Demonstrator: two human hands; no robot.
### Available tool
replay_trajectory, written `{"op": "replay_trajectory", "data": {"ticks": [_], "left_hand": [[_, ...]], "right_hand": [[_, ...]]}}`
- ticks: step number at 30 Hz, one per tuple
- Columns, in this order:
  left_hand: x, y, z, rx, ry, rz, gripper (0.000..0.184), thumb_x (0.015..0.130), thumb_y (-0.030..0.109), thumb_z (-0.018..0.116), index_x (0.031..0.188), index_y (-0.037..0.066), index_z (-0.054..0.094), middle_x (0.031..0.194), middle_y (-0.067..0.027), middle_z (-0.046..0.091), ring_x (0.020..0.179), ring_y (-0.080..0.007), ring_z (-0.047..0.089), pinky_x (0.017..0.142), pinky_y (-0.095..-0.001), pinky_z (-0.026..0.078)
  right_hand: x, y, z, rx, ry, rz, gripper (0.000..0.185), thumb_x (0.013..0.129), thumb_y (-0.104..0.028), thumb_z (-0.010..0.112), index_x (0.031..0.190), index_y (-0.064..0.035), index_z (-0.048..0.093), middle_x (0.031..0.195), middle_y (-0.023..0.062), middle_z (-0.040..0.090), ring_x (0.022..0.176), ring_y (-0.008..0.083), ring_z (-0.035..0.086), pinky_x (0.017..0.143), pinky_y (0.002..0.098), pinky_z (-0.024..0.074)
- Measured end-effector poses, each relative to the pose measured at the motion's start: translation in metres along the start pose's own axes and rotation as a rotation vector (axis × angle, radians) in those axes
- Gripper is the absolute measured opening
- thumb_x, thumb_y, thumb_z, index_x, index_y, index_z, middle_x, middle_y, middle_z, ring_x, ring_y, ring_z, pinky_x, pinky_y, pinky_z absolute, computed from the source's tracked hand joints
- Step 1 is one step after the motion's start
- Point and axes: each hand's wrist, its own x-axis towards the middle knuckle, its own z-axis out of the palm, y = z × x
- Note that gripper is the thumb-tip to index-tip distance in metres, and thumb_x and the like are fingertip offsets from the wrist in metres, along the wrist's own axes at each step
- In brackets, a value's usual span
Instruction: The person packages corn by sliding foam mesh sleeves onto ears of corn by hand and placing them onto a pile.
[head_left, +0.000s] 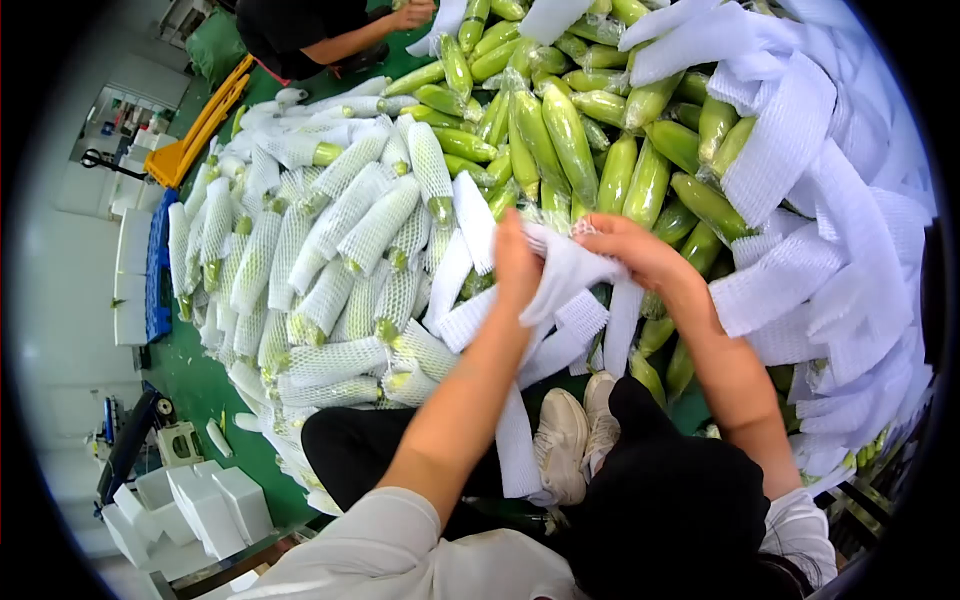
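Green floor (pixel 200 365) runs along the left side of the work area; how far it extends under the heaps is hidden. Heaps, in order of size: green ears in clear film (pixel 570 140) from the far side toward the middle; sleeved ears (pixel 320 260) to the left, in white foam net, many tilted with their long axes slanting toward the near left; loose foam sleeves (pixel 840 220) piled to the right, lying in mixed directions. Print on the film: too small to tell.

Toward the floor's far left, a yellow pallet truck (pixel 200 125); at its near left corner, white foam boxes (pixel 215 505). Another person's hand (pixel 410 15) at the far edge of the heaps.

Held sleeve (pixel 565 272): above the near edge of the film-wrapped ears, between both hands. Long axis roughly crosswise, sloping down to the right; a loose flap points toward the wearer. Contents: cannot tell.

Left hand (pixel 517 260): fingers closed around the sleeve's left end. Right hand (pixel 630 250): fingers curled, thumb and fingertips pinching the right end.
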Motion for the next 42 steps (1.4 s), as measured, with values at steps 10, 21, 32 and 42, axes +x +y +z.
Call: {"op": "replay_trajectory", "data": {"ticks": [10,21,32,42], "left_hand": [[0.074,0.082,-0.042,1.322,0.369,0.785,0.012,0.079,0.000,0.057,0.090,0.003,0.053,0.080,-0.0065,0.064,0.055,-0.0178,0.052,0.053,-0.0316,0.045],[-0.161,-0.036,-0.044,0.099,-0.197,-0.473,0.070,0.096,0.061,0.015,0.119,0.006,0.052,0.097,-0.0137,0.062,0.078,-0.0280,0.063,0.075,-0.0403,0.053],[-0.226,-0.112,-0.016,-0.103,0.052,-0.325,0.054,0.099,0.050,0.029,0.119,0.006,0.054,0.088,-0.0077,0.065,0.076,-0.0193,0.063,0.069,-0.0322,0.052],[-0.320,0.319,-0.279,2.912,0.222,0.680,0.037,0.093,0.020,0.051,0.126,0.003,0.054,0.119,-0.0196,0.061,0.105,-0.0318,0.061,0.091,-0.0454,0.044]], "right_hand": [[0.097,-0.010,0.033,-0.603,0.395,0.001,0.058,0.080,-0.041,0.066,0.114,0.0049,0.054,0.106,0.0238,0.064,0.097,0.0377,0.064,0.082,0.0409,0.0506],[-0.042,-0.038,0.061,-0.922,0.069,-0.192,0.027,0.082,-0.027,0.063,0.093,-0.0027,0.067,0.086,0.0237,0.064,0.074,0.0403,0.062,0.065,0.0446,0.0489],[-0.132,0.031,0.052,0.375,-0.091,0.495,0.041,0.088,-0.014,0.059,0.126,0.0006,0.054,0.100,0.0100,0.066,0.086,0.0206,0.065,0.080,0.0359,0.0523],[-0.096,0.055,0.031,-0.450,0.255,-0.081,0.027,0.089,-0.012,0.060,0.115,-0.0055,0.063,0.067,-0.0040,0.044,0.060,0.0057,0.037,0.052,0.0231,0.0314]]}}
